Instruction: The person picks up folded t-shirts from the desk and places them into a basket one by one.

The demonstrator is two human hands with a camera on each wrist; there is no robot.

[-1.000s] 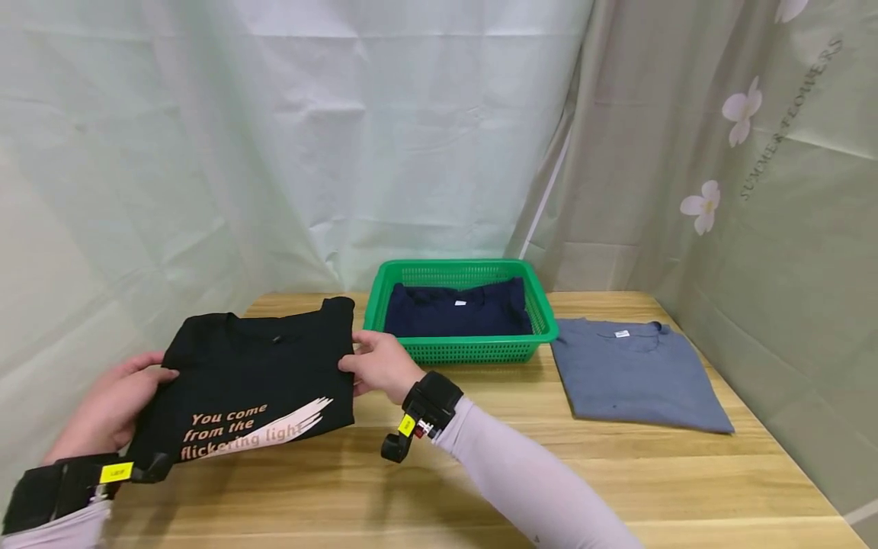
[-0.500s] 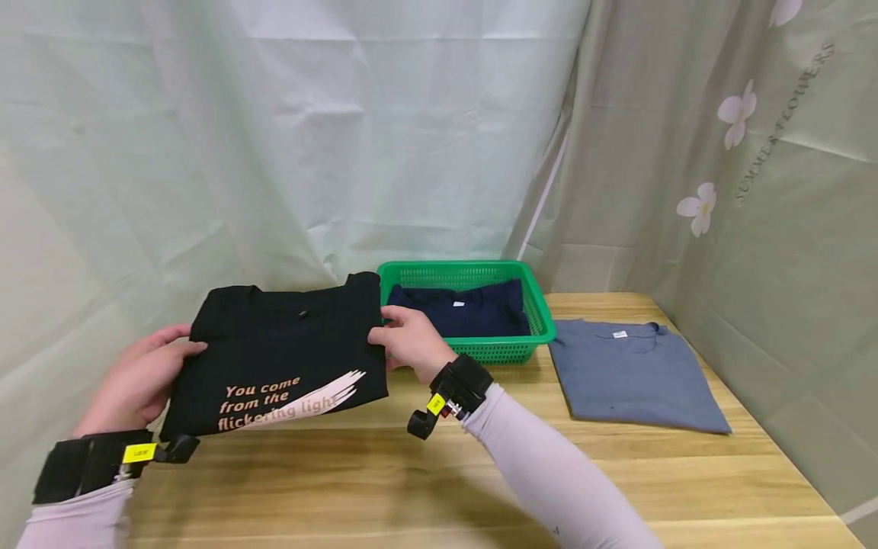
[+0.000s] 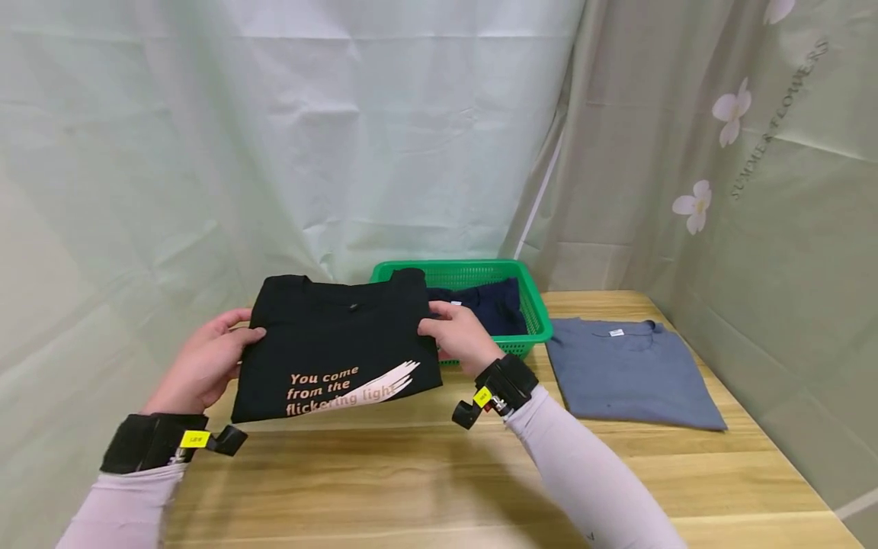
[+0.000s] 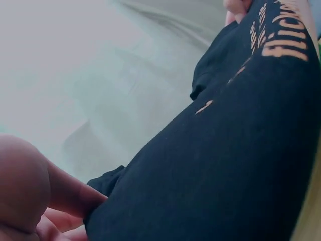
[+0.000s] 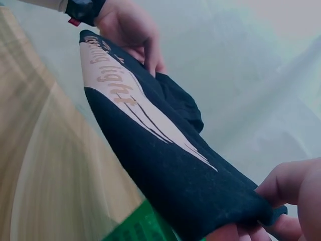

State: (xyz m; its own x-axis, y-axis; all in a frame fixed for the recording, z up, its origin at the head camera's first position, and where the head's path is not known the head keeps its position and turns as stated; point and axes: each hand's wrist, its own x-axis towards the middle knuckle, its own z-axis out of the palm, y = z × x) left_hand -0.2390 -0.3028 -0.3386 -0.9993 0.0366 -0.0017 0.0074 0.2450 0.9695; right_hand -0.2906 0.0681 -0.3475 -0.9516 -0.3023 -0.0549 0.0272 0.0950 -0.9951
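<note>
A folded black T-shirt [image 3: 336,328] with orange lettering and a pale brush stroke hangs above the table, held by both hands. My left hand [image 3: 206,358] pinches its left edge, thumb on top. The right hand [image 3: 463,335] grips the opposite edge, in front of the green basket [image 3: 538,305]. In the right wrist view the right-hand fingers [image 5: 288,183] curl under the shirt [image 5: 150,165]. The left wrist view has the left thumb [image 4: 70,188] against the cloth [image 4: 200,165]. Inside the basket lies a folded navy shirt [image 3: 504,301], partly hidden by the black one.
To the right of the basket a folded grey-blue T-shirt [image 3: 631,374] lies flat on the wooden table [image 3: 384,488]. Pale curtains [image 3: 411,137] hang behind the table and along both sides.
Both hands have carried the black T-shirt to the right and somewhat up. It now overlaps the basket's left part and covers some of the navy shirt. The grey-blue shirt stays put.
</note>
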